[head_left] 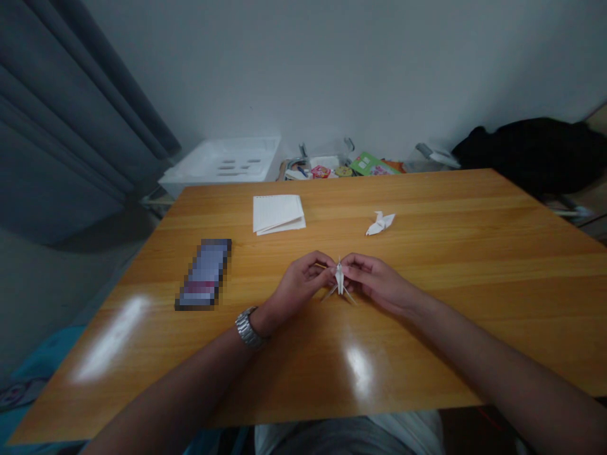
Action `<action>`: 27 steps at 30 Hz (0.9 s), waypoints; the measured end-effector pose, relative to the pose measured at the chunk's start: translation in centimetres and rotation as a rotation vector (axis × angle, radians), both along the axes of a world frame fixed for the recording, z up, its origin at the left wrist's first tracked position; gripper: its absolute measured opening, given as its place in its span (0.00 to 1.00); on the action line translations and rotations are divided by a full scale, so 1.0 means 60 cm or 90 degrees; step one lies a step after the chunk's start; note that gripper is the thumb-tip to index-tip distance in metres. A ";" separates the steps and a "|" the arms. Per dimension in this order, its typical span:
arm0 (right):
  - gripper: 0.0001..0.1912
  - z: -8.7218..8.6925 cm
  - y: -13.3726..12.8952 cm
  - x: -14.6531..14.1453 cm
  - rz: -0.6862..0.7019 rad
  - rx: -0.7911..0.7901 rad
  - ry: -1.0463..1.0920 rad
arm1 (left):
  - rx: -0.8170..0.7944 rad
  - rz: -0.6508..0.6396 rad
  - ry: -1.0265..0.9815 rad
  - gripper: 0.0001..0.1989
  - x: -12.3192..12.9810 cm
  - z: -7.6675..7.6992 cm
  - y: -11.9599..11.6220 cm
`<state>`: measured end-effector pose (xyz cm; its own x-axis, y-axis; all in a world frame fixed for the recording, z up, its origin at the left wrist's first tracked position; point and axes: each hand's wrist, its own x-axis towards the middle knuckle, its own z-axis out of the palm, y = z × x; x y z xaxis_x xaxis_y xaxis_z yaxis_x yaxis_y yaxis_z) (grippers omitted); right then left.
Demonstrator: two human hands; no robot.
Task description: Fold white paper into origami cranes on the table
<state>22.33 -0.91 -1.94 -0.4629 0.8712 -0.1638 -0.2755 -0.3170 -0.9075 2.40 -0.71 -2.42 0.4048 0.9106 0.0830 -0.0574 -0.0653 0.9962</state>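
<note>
Head view: folded white paper (339, 281) is sitting around the clock's centre, over the table (455, 253), narrow and sharply creased. Folding is looking well advanced; what's left, can't tell. A paper bird (380, 224), apparently done, is lying between 1 and 2 o'clock of it. Left hand (306, 276) is reaching in from 8 o'clock, right hand (377, 278) from 4, fingers curling, both pinching the folded paper.
</note>
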 end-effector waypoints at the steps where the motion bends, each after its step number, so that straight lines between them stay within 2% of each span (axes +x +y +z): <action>1: 0.12 0.000 0.000 0.000 0.000 0.002 0.000 | -0.001 -0.003 -0.002 0.12 0.000 0.000 0.000; 12: 0.14 0.007 -0.002 0.001 0.002 0.037 -0.041 | -0.009 -0.005 -0.001 0.14 0.000 0.006 -0.001; 22: 0.13 0.000 0.001 0.003 -0.003 0.040 -0.035 | 0.007 0.026 0.004 0.13 0.003 0.009 0.000; 27: 0.14 0.000 0.001 0.005 -0.004 0.057 -0.056 | -0.013 0.014 -0.020 0.14 0.005 0.010 -0.002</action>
<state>22.62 -0.86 -1.96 -0.4454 0.8867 -0.1243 -0.1953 -0.2317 -0.9530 2.67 -0.82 -1.84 0.3817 0.9211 0.0769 -0.0873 -0.0469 0.9951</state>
